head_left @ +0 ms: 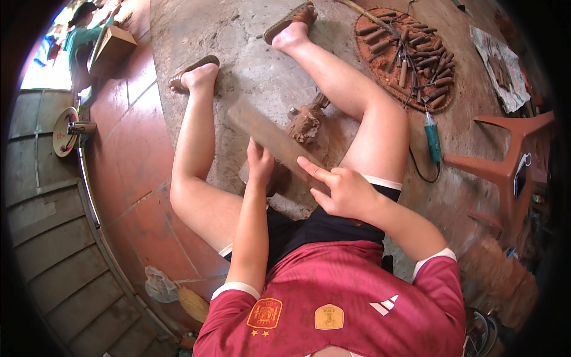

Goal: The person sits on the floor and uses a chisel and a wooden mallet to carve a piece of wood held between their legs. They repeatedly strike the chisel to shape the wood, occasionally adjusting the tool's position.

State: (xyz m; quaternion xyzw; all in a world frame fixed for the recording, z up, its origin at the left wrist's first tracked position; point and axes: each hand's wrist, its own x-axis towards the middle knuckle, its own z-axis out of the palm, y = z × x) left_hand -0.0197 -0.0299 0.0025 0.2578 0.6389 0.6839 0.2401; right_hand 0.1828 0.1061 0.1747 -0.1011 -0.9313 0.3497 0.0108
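Our right grip (pixel 348 193) clasped the near end of a long flat board (pixel 276 141), blurred; our left grip (pixel 260 163) held its left edge; the board slanted above the concrete floor (pixel 241 77), its far end leftward; just right of it lay a rough brown carving (pixel 305 124); at far right, a round tray (pixel 375 66) of brown cylindrical handles (pixel 439 61) lay beyond a green power tool (pixel 432 143).

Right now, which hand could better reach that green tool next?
Probably the right hand, though touching the board: the green tool lies nearer that hand than the left hand.
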